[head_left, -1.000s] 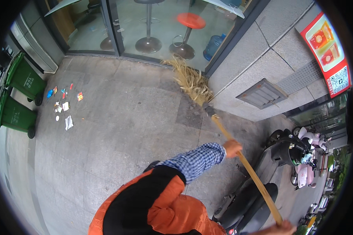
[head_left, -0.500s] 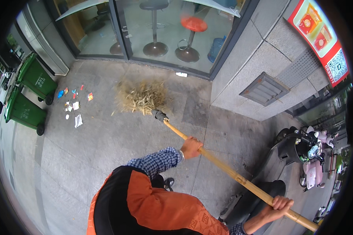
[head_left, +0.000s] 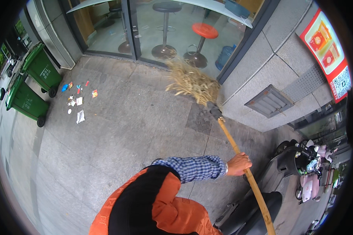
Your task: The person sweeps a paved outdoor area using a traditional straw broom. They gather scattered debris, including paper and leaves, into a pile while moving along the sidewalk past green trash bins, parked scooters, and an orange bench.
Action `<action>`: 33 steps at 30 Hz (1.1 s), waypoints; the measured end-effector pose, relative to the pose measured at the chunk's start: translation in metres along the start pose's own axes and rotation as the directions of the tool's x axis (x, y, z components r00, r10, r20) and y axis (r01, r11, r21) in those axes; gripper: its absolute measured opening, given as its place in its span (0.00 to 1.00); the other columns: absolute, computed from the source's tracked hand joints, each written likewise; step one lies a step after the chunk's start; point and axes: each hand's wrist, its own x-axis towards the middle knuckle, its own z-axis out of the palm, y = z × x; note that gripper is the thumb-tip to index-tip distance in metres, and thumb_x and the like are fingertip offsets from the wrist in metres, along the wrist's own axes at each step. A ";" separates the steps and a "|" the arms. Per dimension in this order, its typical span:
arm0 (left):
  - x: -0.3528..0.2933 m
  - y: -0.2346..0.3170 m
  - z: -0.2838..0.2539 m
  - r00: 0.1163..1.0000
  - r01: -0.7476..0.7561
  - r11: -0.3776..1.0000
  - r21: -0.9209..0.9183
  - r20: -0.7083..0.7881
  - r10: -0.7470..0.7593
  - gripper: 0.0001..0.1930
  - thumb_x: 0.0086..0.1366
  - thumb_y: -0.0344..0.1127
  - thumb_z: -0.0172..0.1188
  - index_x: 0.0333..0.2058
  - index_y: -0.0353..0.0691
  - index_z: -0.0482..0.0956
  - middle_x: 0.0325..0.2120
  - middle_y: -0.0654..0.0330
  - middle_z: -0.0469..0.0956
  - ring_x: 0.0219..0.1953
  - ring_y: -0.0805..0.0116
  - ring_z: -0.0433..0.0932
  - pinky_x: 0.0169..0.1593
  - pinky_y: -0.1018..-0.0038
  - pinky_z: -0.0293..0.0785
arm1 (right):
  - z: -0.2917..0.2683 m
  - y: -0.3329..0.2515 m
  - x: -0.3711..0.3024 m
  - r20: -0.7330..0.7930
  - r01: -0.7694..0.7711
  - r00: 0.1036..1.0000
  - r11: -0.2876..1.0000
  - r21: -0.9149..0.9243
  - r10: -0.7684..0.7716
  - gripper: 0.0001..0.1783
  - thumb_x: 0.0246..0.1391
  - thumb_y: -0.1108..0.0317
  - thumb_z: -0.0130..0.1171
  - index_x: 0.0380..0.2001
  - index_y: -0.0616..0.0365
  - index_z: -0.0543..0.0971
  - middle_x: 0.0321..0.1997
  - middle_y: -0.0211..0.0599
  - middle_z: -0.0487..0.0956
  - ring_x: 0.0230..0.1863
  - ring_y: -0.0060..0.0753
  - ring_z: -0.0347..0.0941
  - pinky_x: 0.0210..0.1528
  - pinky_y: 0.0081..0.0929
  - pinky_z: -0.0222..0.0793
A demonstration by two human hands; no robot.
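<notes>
Broom handle (head_left: 230, 136) leaves at the near edge, right of the person's orange-and-black vest (head_left: 176, 213). Black scooter seat (head_left: 259, 211) just right of the handle's near end. Right hand out of view, can't tell its fingers. Left hand (head_left: 237, 163) on the handle partway up: fingers curled around it, narrow grip, checked blue sleeve behind. Handle crosses under those fingers; straw broom head (head_left: 194, 80) lies well past them, far and slightly left, bristles partly blurred, beside the stone wall (head_left: 243, 90) corner. Can't tell if the bristles touch the ground.

Containers: two green wheeled bins at left, nearer bin (head_left: 28, 102) and farther bin (head_left: 44, 70), just beside each other. Insides hidden, contents can't tell. Loose litter on the paving right of them: white wrapper (head_left: 80, 116) nearest, blue scrap (head_left: 64, 87) farther, small pieces between. Far side, behind glass: blue water jug (head_left: 224, 57) at right, fill level unclear; red stool (head_left: 204, 30) left of it, dark stool (head_left: 166, 7) farther left.
</notes>
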 end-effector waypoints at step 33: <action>-0.336 -0.190 -0.186 0.816 0.562 0.707 0.429 -0.148 -0.559 0.07 0.43 0.36 0.57 0.23 0.45 0.70 0.25 0.63 0.72 0.36 0.65 0.70 0.43 0.63 0.59 | 0.118 0.148 -0.263 0.485 -0.593 0.698 0.805 -0.019 0.526 0.14 0.58 0.67 0.41 0.19 0.49 0.54 0.09 0.21 0.51 0.10 0.13 0.48 0.17 0.13 0.49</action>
